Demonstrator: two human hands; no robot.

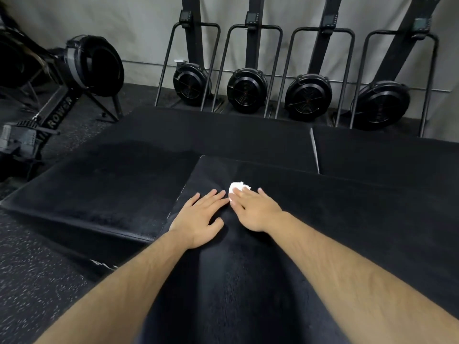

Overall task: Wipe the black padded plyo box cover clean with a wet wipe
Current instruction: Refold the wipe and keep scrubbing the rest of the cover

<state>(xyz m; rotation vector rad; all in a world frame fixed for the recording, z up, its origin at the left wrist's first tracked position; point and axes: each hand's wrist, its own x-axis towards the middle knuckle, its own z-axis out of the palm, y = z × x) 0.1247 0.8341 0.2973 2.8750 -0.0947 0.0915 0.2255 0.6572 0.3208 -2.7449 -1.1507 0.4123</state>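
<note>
We have both hands flat on the black padded plyo box cover (323, 219), the topmost pad in front of us. Its left edge runs away from us, leaning slightly to the right, up to a far left corner. From there its far edge runs off to the right. The near and right ends fall outside the view, so we cannot tell which way its long axis lies.

The small crumpled white wet wipe (236, 187) lies on the cover near that far left corner, bunched into a wad with no clear long side. Our right hand (255, 212) presses down on it with straight fingers held close together, pointing away from us and a little to the left. The wipe shows past the fingertips and at the thumb side.

Our left hand (201, 217) rests palm down on the cover just beside the right, fingers straight and slightly spread, thumb out, pointing away and a little to the right. Its fingertips almost meet the wipe.

Lower black padded boxes (99, 189) lie to the left and beyond. A black rowing machine (57, 103) stands on the speckled rubber floor (32, 281) at far left. Four black upright fan-wheel machines (247, 89) line the grey wall (124, 26).
</note>
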